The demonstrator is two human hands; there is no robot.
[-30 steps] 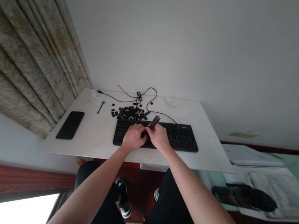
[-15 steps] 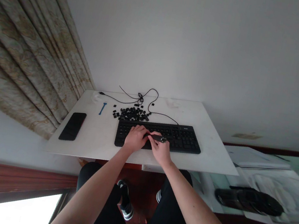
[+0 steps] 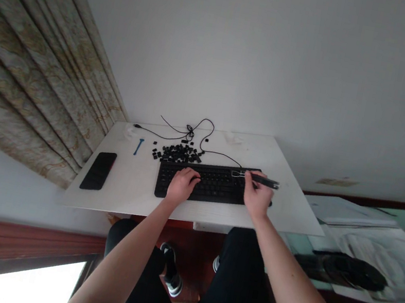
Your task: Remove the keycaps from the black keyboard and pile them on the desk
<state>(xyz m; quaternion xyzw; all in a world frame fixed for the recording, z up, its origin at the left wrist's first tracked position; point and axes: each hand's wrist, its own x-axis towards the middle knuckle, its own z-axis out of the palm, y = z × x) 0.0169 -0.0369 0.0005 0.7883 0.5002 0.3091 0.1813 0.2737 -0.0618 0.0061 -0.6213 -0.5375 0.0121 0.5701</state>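
The black keyboard [image 3: 216,182] lies along the front part of the white table. Over its left part is my left hand [image 3: 181,183], fingers curled and thumb drawn towards them; whatever they may hold is too small and dark to make out. Above the keyboard's right end, my right hand [image 3: 258,195] is closed around a keycap puller [image 3: 265,182] with a black handle. Its wire loops point left over the upper row of keys. Behind the keyboard's left half is a pile of loose black keycaps [image 3: 179,153].
The keyboard cable [image 3: 221,155] winds across the back of the table [image 3: 133,186]. A small blue tool [image 3: 138,146] and a black phone [image 3: 98,171] lie to the left. On the right, a lower surface carries papers [image 3: 352,214] and a dark object [image 3: 353,272].
My right hand has moved right with the keycap puller, away from my left hand, baring the middle of the keyboard. My left hand has stayed almost in place.
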